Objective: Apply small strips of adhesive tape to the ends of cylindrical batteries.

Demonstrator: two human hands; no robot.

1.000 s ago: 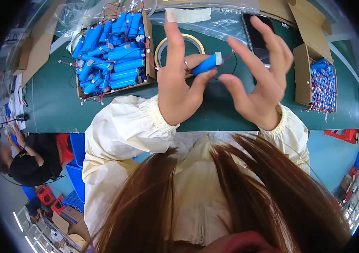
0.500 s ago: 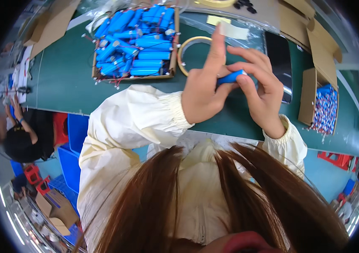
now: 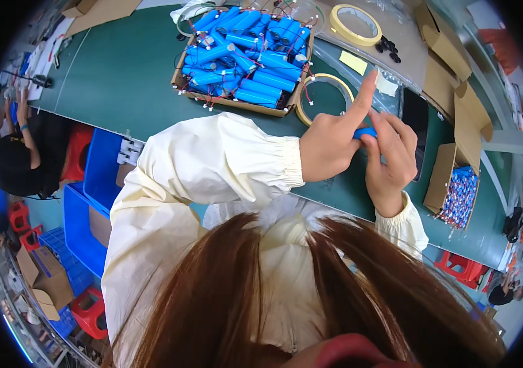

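Observation:
My left hand [image 3: 333,146] and my right hand [image 3: 393,154] meet over the green table around a small blue battery [image 3: 365,132], mostly hidden by fingers. The right thumb and fingers pinch it. My left index finger points up and away, while the other left fingers curl in against the battery. Just left of the hands, a roll of tape [image 3: 301,110] lies flat beside a shallow carton [image 3: 289,110] heaped with blue wired batteries [image 3: 255,67]. A black phone-like slab [image 3: 413,116] lies partly behind my right hand.
At the right stands an open cardboard box [image 3: 439,178] of small blue-and-red wired parts [image 3: 459,196]. Beyond the hands are a second tape roll [image 3: 355,26], yellow paper [image 3: 353,62] and small black pieces [image 3: 388,49]. Blue bins [image 3: 83,227] stand left, near another person [image 3: 19,159].
The view has shifted, so the table and its things sit at a different angle. Both hands stay together on the battery, and less of it shows now between the fingers.

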